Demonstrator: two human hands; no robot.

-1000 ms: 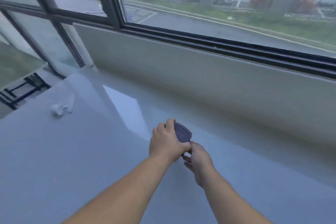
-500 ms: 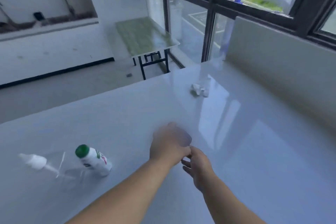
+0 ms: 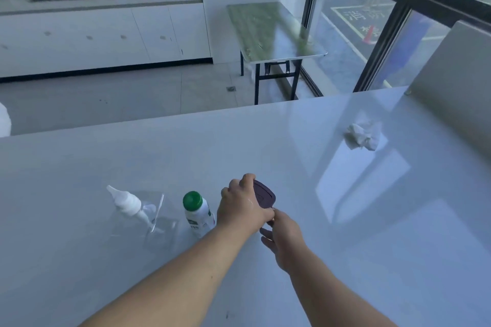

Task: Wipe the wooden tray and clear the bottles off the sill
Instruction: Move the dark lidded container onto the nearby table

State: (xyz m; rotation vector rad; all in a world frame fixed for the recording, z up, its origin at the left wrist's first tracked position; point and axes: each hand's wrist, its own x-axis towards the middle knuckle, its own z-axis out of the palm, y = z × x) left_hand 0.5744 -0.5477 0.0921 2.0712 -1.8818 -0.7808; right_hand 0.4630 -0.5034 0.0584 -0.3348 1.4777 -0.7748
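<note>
A small dark brown tray with rounded corners is held just above the pale glossy counter. My left hand grips it from above and covers its left side. My right hand pinches its near edge from below. Left of my hands stand two bottles, close together. One is a white bottle with a green cap, right beside my left wrist. The other is a clear bottle with a white nozzle.
A crumpled white tissue lies on the counter at the right, near the low wall under the window. Beyond the counter's far edge are a floor, a green-topped folding table and white cabinets with sinks.
The view has swung left from the window to the counter and room, bringing the two bottles into sight. Both hands have kept their hold on the dark tray.
</note>
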